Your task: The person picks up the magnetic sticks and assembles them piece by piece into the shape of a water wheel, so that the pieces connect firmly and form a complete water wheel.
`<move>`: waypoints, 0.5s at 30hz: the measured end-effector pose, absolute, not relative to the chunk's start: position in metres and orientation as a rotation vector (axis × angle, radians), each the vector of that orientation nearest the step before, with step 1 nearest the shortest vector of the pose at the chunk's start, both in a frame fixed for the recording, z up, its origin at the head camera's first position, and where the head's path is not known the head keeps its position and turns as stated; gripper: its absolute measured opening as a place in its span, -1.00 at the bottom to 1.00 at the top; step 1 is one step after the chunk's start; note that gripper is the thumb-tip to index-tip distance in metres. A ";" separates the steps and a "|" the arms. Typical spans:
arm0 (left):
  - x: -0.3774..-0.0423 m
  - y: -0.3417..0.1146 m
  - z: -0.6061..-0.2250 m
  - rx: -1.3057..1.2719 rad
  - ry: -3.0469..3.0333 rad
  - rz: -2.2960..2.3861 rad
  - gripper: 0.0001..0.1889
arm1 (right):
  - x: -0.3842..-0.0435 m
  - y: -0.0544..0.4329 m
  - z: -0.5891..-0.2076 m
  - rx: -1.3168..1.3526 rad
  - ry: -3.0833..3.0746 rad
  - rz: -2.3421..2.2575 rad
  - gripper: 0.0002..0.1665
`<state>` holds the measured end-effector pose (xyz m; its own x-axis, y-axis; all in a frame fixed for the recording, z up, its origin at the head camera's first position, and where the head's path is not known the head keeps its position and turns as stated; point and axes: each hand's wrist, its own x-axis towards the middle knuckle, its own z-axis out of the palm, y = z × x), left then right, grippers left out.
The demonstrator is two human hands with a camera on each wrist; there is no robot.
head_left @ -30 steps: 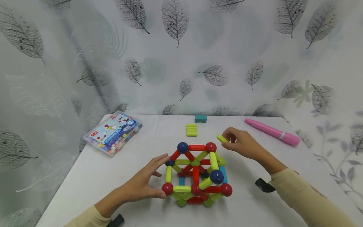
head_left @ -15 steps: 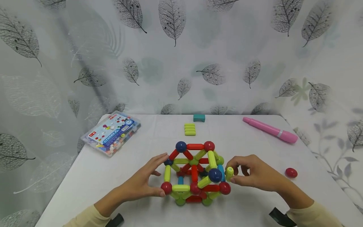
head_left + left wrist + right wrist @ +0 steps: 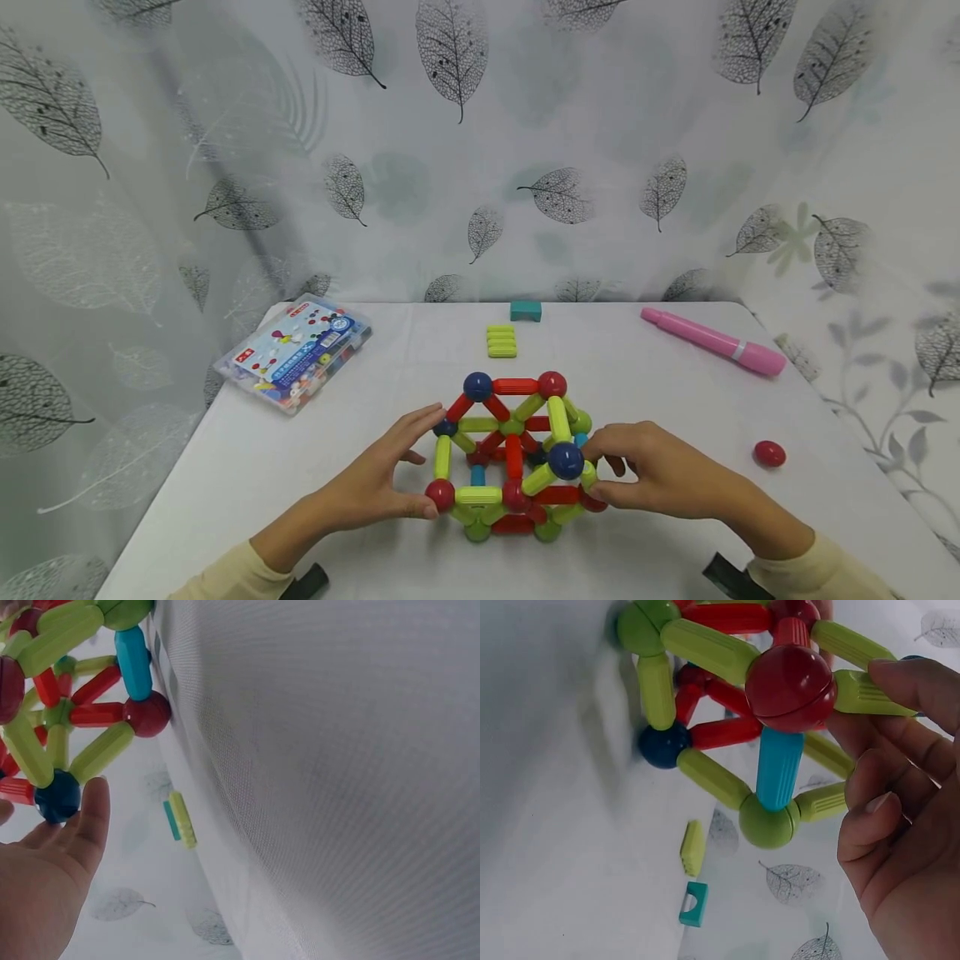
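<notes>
A cage-like structure of magnetic sticks and balls (image 3: pixel 513 454) stands on the table between both hands, in red, lime, blue and green. My right hand (image 3: pixel 652 475) pinches a lime magnetic stick (image 3: pixel 861 694) at its right front side. One end of the stick meets a red ball (image 3: pixel 791 688); in the head view it sits just under a dark blue ball (image 3: pixel 566 461). My left hand (image 3: pixel 375 492) spreads along the left side, its thumb at a red ball (image 3: pixel 440 495). In the left wrist view, its extended fingertips touch a dark blue ball (image 3: pixel 58 796).
Several lime sticks (image 3: pixel 502 342) lie in a row behind the structure, with a teal block (image 3: pixel 526 311) farther back. A clear case of parts (image 3: pixel 296 350) rests at the back left. On the right are a pink marker-shaped object (image 3: pixel 712 340) and a loose red ball (image 3: pixel 769 454).
My right hand has brought the lime stick from beyond the structure forward to its right front side, against the balls there. The left hand has stayed in place.
</notes>
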<state>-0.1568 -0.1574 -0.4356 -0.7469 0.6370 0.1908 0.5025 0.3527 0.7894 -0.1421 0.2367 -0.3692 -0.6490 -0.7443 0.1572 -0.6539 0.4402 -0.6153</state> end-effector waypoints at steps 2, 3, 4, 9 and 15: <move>-0.157 -0.157 -0.436 1.044 2.459 1.348 0.04 | -0.142 0.234 -0.368 -1.237 2.556 -0.965 -0.82; -0.157 -0.157 -0.436 1.045 2.458 1.349 0.04 | -0.142 0.233 -0.367 -1.234 2.559 -0.951 -0.83; -0.157 -0.158 -0.436 1.048 2.457 1.349 0.04 | -0.142 0.231 -0.366 -1.228 2.562 -0.938 -0.85; -0.158 -0.158 -0.438 1.063 2.451 1.353 0.04 | -0.142 0.228 -0.366 -1.215 2.564 -0.917 -0.87; -0.158 -0.158 -0.437 1.061 2.443 1.360 0.03 | -0.142 0.230 -0.368 -1.232 2.558 -0.940 -0.87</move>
